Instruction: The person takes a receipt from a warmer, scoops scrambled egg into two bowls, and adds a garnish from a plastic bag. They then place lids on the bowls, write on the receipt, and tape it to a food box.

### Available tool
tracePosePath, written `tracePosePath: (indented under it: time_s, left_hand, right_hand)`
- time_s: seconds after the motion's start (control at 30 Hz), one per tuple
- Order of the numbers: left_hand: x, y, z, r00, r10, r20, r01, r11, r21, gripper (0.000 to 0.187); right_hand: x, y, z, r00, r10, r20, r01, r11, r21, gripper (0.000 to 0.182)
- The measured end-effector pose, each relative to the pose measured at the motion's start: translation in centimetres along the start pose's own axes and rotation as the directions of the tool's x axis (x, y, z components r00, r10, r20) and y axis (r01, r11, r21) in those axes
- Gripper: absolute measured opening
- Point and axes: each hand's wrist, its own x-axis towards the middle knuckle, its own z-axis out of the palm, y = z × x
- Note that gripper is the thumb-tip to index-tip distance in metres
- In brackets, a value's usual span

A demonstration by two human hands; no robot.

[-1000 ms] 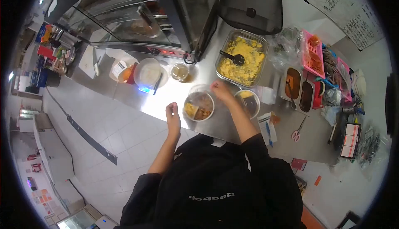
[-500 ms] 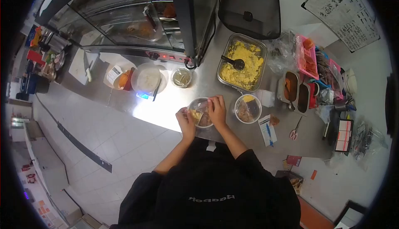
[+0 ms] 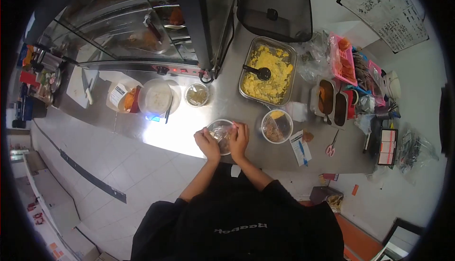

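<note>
A shiny metal counter lies under the tray of yellow food. A big glass case with little red lights stands to the left of the tray. A dark lid with a knob is just behind the tray. The tray is full of fluffy yellow bits.

In front of the tray and a bit to the left is the round bowl, between the person's two hands. Something clear and shiny is on top of it. The left hand pinches the bowl's left edge, with its fingers bent. The right hand pinches the right edge, its thumb up near the top.

Another bowl, with yellow and brown food, sits right in front of the tray. A black spoon lies in the tray. Pink-handled scissors and a blue pen are in front of the tray, to the right.
</note>
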Motion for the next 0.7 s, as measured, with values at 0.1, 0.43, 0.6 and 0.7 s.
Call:
tracePosePath:
  time_s: [0.1,0.43,0.6,0.7]
  left_hand:
    - [0.3,-1.5,0.3,0.999,0.027,0.022,-0.024,0.995,-0.101,0.024]
    - [0.8,-2.4,-0.1,0.987,0.008,0.16,0.034,0.965,-0.262,0.023]
    - [1.6,-1.2,-0.7,0.972,-0.025,0.234,0.093,0.954,-0.286,0.025]
    - [1.7,-1.7,-0.6,0.972,-0.04,0.231,0.104,0.957,-0.27,0.028]
  right_hand:
    - [0.1,0.1,0.3,0.997,0.077,0.026,-0.079,0.993,0.087,0.013]
    - [4.4,0.0,0.1,0.946,-0.146,0.29,0.128,0.988,0.082,0.012]
    - [3.5,1.9,1.8,0.937,0.04,0.348,-0.124,0.967,0.224,0.011]
    - [3.2,1.6,1.8,0.956,0.021,0.294,-0.076,0.981,0.177,0.01]
